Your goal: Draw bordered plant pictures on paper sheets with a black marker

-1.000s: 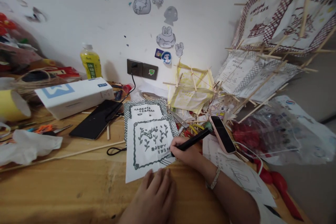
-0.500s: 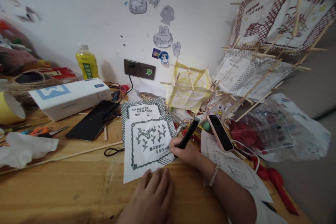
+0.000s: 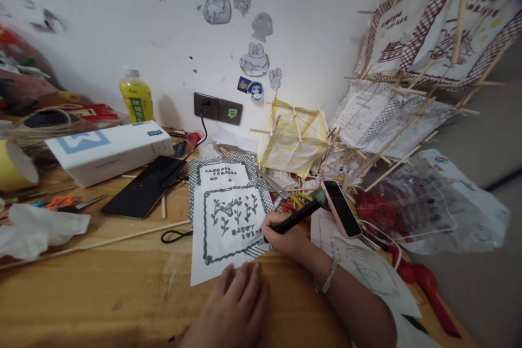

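My right hand [image 3: 289, 235] grips a black marker pen [image 3: 297, 215] at the lower right corner of a white sheet of paper [image 3: 216, 269]. The sheet carries a dark green wavy frame, leafy sprigs and handwritten characters, with slanted strokes along its lower right edge. Its tip is hidden by my fingers. My left hand [image 3: 240, 299] lies flat, fingers stretched out, at the sheet's lower edge. Beneath the top of the sheet is another paper [image 3: 222, 166] with a crosshatched green border and writing.
Left of the sheet lie a black phone [image 3: 142, 187], a white box [image 3: 110, 152] and a thin wooden stick [image 3: 118, 239]. Right of it are a pink-edged phone [image 3: 341, 207], a drawn sheet [image 3: 367, 266] and a plastic bag [image 3: 440, 206]. Stick-and-paper lanterns [image 3: 291, 141] stand behind.
The marker has tilted from steep to much flatter, its back end swinging down to the right. My right hand has shifted slightly; my left hand stays in place.
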Demonstrator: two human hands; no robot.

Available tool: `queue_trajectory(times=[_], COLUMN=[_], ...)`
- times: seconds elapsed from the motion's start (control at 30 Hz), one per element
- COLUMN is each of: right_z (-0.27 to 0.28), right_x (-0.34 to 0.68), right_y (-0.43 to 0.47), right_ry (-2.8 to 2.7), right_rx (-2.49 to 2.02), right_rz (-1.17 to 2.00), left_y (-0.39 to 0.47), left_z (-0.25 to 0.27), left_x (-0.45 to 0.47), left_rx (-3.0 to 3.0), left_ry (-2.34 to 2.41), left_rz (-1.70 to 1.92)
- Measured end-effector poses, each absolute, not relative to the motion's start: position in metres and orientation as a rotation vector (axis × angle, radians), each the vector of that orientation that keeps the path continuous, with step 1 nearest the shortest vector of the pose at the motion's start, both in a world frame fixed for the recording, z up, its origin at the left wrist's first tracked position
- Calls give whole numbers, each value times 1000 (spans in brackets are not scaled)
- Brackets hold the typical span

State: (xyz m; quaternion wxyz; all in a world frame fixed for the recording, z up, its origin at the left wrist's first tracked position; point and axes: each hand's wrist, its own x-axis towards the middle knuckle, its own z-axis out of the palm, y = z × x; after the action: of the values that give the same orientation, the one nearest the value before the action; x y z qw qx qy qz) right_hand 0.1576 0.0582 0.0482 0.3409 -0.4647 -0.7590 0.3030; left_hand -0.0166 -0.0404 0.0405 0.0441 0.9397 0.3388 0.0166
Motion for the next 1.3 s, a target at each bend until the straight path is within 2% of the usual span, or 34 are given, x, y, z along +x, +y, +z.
queue_trajectory(times=[0.47, 1.3], right_z=[50, 46], right_x=[160, 167], right_y=[61, 64], right_ry=[-2007, -2082], right_rx=[-1199, -1247], right_rz=[872, 654], left_y=[-40, -42], left_z=[52, 44], left_x=[-15, -15], left_rx=[2860, 2926], left_ry=[1016, 1035], left_rz=[-8, 35])
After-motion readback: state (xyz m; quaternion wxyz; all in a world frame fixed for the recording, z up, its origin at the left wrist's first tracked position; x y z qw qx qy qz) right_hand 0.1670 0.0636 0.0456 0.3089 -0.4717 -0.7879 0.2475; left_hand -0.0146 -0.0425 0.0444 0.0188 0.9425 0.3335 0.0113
